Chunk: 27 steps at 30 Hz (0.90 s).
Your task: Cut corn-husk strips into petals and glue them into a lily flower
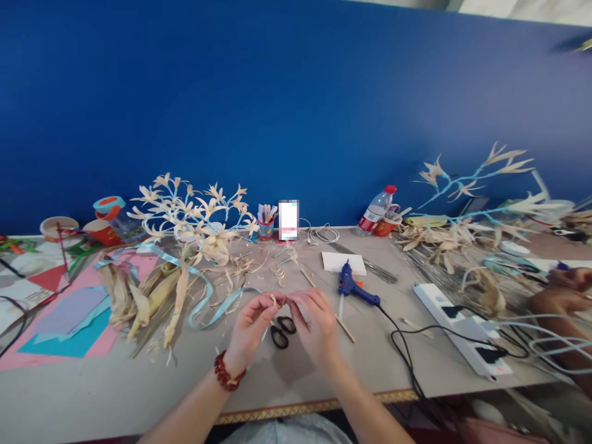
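My left hand (253, 322), with a red bead bracelet at the wrist, pinches a small pale piece of corn husk (274, 300) between thumb and fingertips. My right hand (317, 320) meets it there, its fingertips closed at the same spot; they appear to grip the piece's other end, though the fingers hide most of it. Black-handled scissors (280, 338) lie on the table just below and between the hands. To the right rests a blue hot glue gun (354, 287) beside a white card (330, 262), with a thin wooden stick (345, 328) nearby.
Husk flowers on branches (208, 216) stand at the back left, near dried corn husks (157, 290) and a blue ribbon (206, 299). A power strip (462, 333) with cables lies right. Further back are a lit phone (288, 221) and a bottle (375, 209). Another person's hand (562, 296) is far right.
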Each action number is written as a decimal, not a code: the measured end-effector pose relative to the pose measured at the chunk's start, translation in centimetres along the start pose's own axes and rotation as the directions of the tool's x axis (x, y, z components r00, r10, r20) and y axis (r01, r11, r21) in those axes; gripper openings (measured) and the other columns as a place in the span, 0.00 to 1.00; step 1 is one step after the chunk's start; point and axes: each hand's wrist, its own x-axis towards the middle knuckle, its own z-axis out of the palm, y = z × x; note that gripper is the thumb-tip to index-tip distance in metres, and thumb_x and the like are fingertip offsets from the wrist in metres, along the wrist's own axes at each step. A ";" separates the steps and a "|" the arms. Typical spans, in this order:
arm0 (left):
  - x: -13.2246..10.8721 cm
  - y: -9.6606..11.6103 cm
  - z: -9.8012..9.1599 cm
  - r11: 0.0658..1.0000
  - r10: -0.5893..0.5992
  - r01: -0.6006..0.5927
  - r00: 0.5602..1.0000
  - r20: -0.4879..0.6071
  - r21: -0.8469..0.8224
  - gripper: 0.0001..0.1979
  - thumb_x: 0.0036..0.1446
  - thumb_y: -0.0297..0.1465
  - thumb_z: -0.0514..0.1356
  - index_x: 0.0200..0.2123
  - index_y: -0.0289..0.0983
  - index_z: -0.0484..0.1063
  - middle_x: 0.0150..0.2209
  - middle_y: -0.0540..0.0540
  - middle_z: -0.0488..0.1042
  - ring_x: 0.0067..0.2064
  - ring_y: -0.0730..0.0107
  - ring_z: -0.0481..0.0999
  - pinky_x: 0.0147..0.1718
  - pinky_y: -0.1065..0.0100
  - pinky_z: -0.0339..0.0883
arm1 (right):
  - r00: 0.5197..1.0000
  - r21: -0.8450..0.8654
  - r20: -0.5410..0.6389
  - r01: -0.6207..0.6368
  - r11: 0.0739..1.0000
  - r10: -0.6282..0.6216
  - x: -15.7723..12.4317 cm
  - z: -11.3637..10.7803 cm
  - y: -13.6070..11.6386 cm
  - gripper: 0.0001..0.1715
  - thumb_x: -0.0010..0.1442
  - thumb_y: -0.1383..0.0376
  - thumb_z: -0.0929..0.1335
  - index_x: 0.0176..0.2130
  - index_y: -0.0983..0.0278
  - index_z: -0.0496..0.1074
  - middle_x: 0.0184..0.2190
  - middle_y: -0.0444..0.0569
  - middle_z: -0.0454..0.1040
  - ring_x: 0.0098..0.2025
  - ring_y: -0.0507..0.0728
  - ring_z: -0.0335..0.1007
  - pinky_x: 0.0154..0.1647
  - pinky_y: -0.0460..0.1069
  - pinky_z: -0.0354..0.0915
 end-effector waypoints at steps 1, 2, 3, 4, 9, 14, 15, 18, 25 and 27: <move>0.1 0.0 -0.1 1.000 -0.004 0.004 1.000 0.000 0.008 0.06 0.53 0.32 0.66 0.28 0.37 0.74 0.42 0.43 0.78 0.44 0.64 0.74 0.49 0.64 0.63 | 0.998 -0.069 0.025 0.058 0.996 -0.056 0.1 -0.3 0.0 0.12 0.62 0.71 0.64 0.41 0.57 0.74 0.37 0.49 0.76 0.40 0.60 0.68 0.43 0.56 0.65; 0.1 -0.1 -0.1 1.000 -0.013 0.013 1.000 0.002 0.013 0.06 0.53 0.32 0.66 0.28 0.37 0.74 0.42 0.43 0.78 0.44 0.65 0.74 0.49 0.64 0.63 | 0.994 -0.130 0.052 0.103 0.986 -0.097 0.3 -0.6 0.0 0.13 0.62 0.72 0.64 0.42 0.57 0.74 0.39 0.49 0.77 0.41 0.60 0.68 0.43 0.56 0.65; 0.2 -0.2 -0.2 1.000 -0.025 0.025 1.000 0.004 0.015 0.05 0.53 0.32 0.65 0.28 0.37 0.74 0.41 0.44 0.78 0.43 0.65 0.74 0.48 0.65 0.63 | 0.989 -0.181 0.075 0.138 0.974 -0.126 0.4 -0.8 0.0 0.14 0.61 0.73 0.65 0.42 0.57 0.74 0.39 0.49 0.77 0.41 0.61 0.68 0.44 0.56 0.65; 0.2 -0.3 -0.2 0.999 -0.039 0.039 0.999 0.005 0.012 0.05 0.53 0.32 0.65 0.29 0.37 0.73 0.41 0.44 0.78 0.43 0.66 0.74 0.48 0.65 0.63 | 0.984 -0.219 0.097 0.166 0.961 -0.148 0.5 -0.9 0.1 0.14 0.61 0.73 0.65 0.42 0.57 0.74 0.40 0.49 0.77 0.40 0.60 0.68 0.43 0.56 0.65; 0.4 -0.4 -0.5 0.994 -0.097 0.097 0.995 0.010 -0.053 0.06 0.53 0.32 0.66 0.30 0.36 0.73 0.39 0.45 0.78 0.40 0.67 0.74 0.46 0.64 0.63 | 0.961 -0.235 0.204 0.235 0.943 -0.189 0.4 -0.9 0.9 0.13 0.62 0.73 0.64 0.43 0.60 0.74 0.37 0.51 0.77 0.38 0.59 0.69 0.41 0.54 0.66; 0.4 -0.4 -0.6 0.984 -0.157 0.160 0.986 0.051 -0.082 0.07 0.52 0.33 0.67 0.30 0.36 0.74 0.40 0.43 0.78 0.41 0.65 0.75 0.47 0.64 0.63 | 0.968 -0.072 0.246 0.061 0.996 -0.042 0.7 -1.3 1.6 0.11 0.61 0.72 0.65 0.38 0.59 0.74 0.34 0.48 0.76 0.37 0.57 0.71 0.38 0.50 0.66; 0.4 -0.5 -0.7 0.981 -0.165 0.170 0.984 0.066 -0.091 0.07 0.53 0.33 0.66 0.30 0.36 0.75 0.40 0.43 0.78 0.41 0.65 0.75 0.47 0.63 0.63 | 0.966 -0.045 0.257 0.033 0.998 -0.021 0.8 -1.4 1.6 0.10 0.61 0.72 0.65 0.38 0.58 0.74 0.33 0.47 0.76 0.36 0.57 0.71 0.37 0.49 0.66; 0.6 -0.7 -1.0 0.969 -0.190 0.202 0.978 0.091 -0.146 0.06 0.53 0.33 0.66 0.30 0.36 0.75 0.38 0.44 0.78 0.40 0.66 0.75 0.46 0.64 0.64 | 0.949 0.005 0.315 0.023 1.000 -0.023 1.1 -1.9 1.5 0.13 0.62 0.72 0.64 0.41 0.57 0.74 0.35 0.47 0.76 0.37 0.56 0.72 0.38 0.49 0.67; 0.9 0.0 -1.1 0.944 -0.231 0.249 0.967 0.104 -0.215 0.08 0.51 0.32 0.68 0.28 0.36 0.74 0.37 0.44 0.78 0.37 0.69 0.75 0.42 0.67 0.65 | 0.961 0.187 0.275 -0.010 0.982 -0.042 0.8 -1.7 1.5 0.11 0.62 0.68 0.65 0.40 0.58 0.76 0.36 0.48 0.77 0.39 0.56 0.73 0.41 0.51 0.68; 0.9 0.2 -1.0 0.952 -0.218 0.235 0.970 0.105 -0.196 0.07 0.50 0.32 0.68 0.28 0.35 0.74 0.34 0.46 0.77 0.36 0.70 0.74 0.41 0.67 0.65 | 0.971 0.292 0.221 -0.154 0.944 0.090 0.9 -1.2 1.3 0.05 0.61 0.65 0.68 0.36 0.59 0.76 0.32 0.47 0.78 0.36 0.56 0.74 0.40 0.50 0.69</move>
